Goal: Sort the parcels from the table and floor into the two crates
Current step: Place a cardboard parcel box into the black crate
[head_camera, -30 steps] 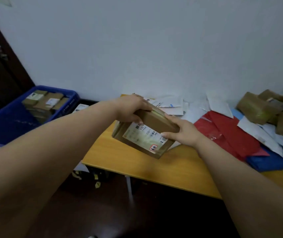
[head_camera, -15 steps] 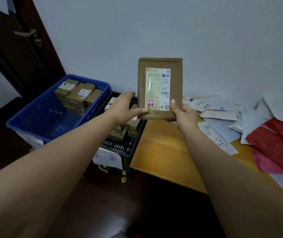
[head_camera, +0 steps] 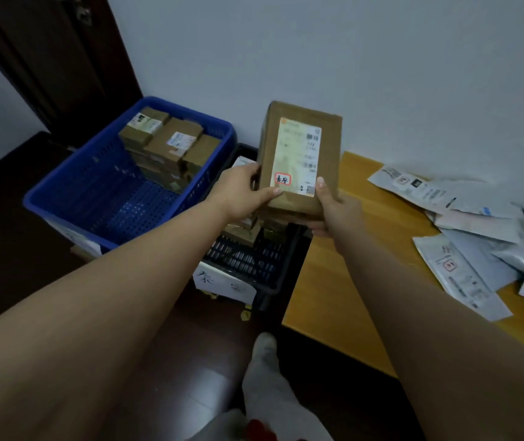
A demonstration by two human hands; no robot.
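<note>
Parcel [head_camera: 299,160] now lifted off tabletop [head_camera: 343,249], label up, both hands [head_camera: 241,195] [head_camera: 334,208] gripping it above black crate [head_camera: 254,262], drop next.

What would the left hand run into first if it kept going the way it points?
Likely nothing new: the left hand already grips the brown parcel; beyond it, probably the wall, though depth is unclear.

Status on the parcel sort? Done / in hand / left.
Done: brown cardboard boxes are stacked in the blue plastic crate, and more lie in the black plastic crate.
In hand: the left hand and right hand hold a brown cardboard parcel upright, label facing the camera, above the black crate.
Left: white and grey mailer envelopes remain on the wooden table.
</note>
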